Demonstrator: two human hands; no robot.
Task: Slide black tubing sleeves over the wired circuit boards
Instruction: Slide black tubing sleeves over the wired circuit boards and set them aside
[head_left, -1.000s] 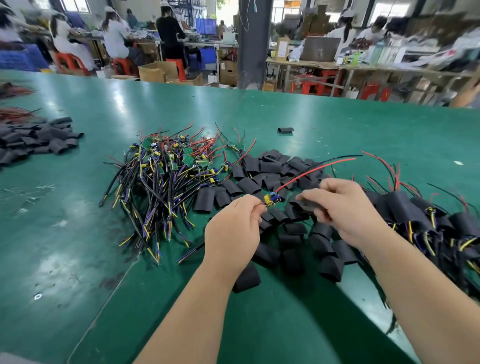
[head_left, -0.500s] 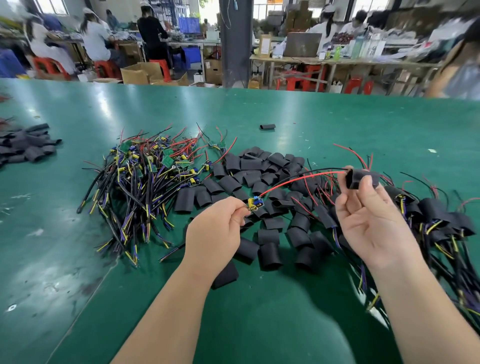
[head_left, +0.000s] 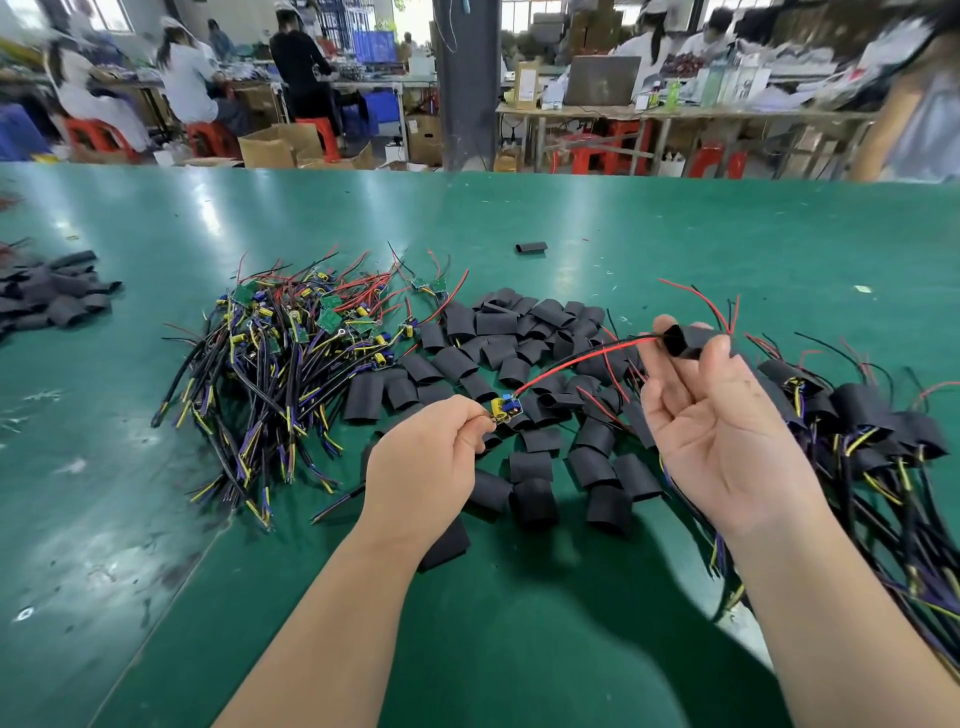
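Black sleeve (head_left: 684, 340) up in your right hand (head_left: 727, 447), pinched between the thumb and the fingertips, palm turned up, its open mouth facing your left. Your left hand (head_left: 426, 462) sits low over the green table (head_left: 519, 623), thumb and forefinger closed on the near edge of a small circuit board (head_left: 505, 407), with a yellow capacitor and a blue part showing. From the board a red lead (head_left: 571, 364) and a black one beside it arc up and across, straight into the sleeve's mouth. Thin red and black ends stick out past the far end. They look like this board's own leads, though I can't be sure against the clutter behind.

So by my read you're mid-threading: leads in, board well apart from the tube, held above the loose sleeves (head_left: 498, 338) spread between your hands. To your left is the heap of bare wired boards (head_left: 291, 353); to your right, the sleeved ones (head_left: 872, 421).

Next call: bring the hands together and run the sleeve down the leads until it swallows the board. Keep the mouth rounded, not squashed flat. That capacitor looks like the bit to snag on the rim. Hold the board, not the wires, so nothing tugs the solder joints.
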